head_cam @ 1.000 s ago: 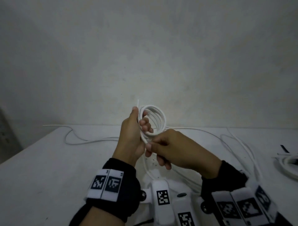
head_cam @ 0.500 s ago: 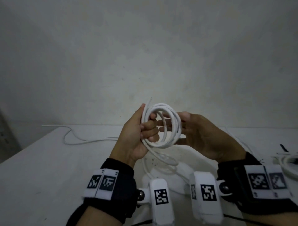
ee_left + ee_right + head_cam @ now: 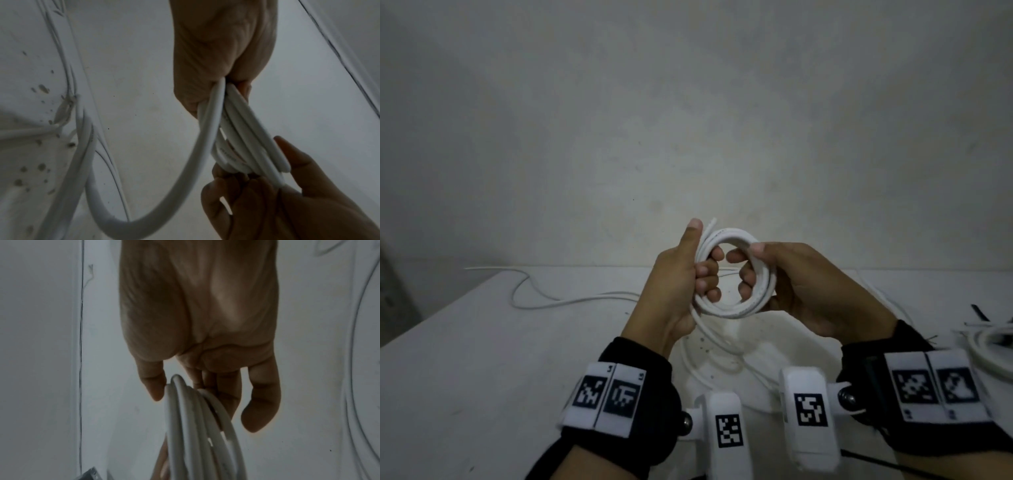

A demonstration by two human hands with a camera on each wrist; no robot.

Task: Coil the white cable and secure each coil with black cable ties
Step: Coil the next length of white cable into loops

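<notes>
A coil of white cable [image 3: 736, 310] with several loops hangs in the air above the white table [image 3: 482, 359]. My left hand [image 3: 688, 274] grips the coil's left side, thumb up along it and fingers curled through the ring. My right hand [image 3: 784, 284] holds the right side, thumb on top and fingers curled inside. The cable's short free end [image 3: 710, 222] sticks up past the left thumb. A loose tail [image 3: 185, 186] drops from the left hand [image 3: 216, 56] to the table. In the right wrist view the loops [image 3: 193, 426] sit between thumb and fingers [image 3: 261, 402].
More white cable [image 3: 544, 301] trails over the table to the left and lies slack below the hands. A second white coil [image 3: 993, 349] lies at the right edge, with black cable ties [image 3: 979, 313] beside it. A plain wall stands behind.
My right hand came up from pinching the cable below the coil and now holds the coil's right side. The coil has turned to face me and gained a loop.
</notes>
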